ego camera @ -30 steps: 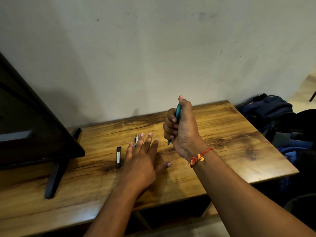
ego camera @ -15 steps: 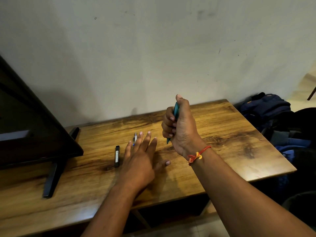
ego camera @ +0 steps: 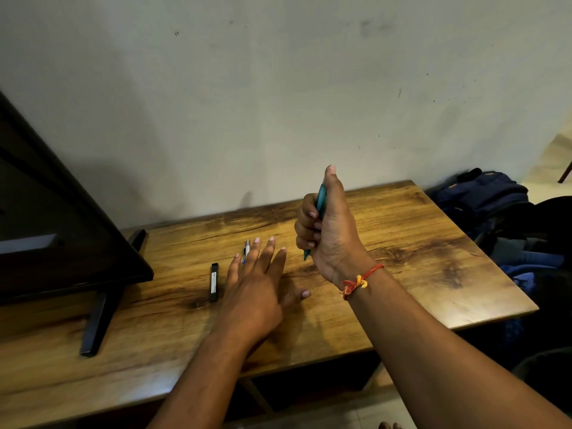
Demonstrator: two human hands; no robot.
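Note:
My right hand (ego camera: 329, 230) is raised above the wooden table (ego camera: 402, 243) and grips a teal pen (ego camera: 320, 201) in a fist, thumb on its top end, tip pointing down. A red and yellow thread is tied round that wrist. My left hand (ego camera: 258, 280) lies flat on the table with straight, spread fingers and holds nothing. A white and blue pen (ego camera: 246, 246) lies on the table, partly hidden under the left fingers. A slim black stick with a white label (ego camera: 214, 282) lies just left of the left hand.
A dark screen (ego camera: 62, 227) on a black stand leg (ego camera: 99, 323) fills the left of the table. A plain wall (ego camera: 278, 103) runs behind. Blue bags and dark clothes (ego camera: 495, 205) are piled past the table's right edge. Tiled floor shows below.
Both hands stay almost where they were. The right fist with the teal pen has drifted very slightly; the left hand still lies flat.

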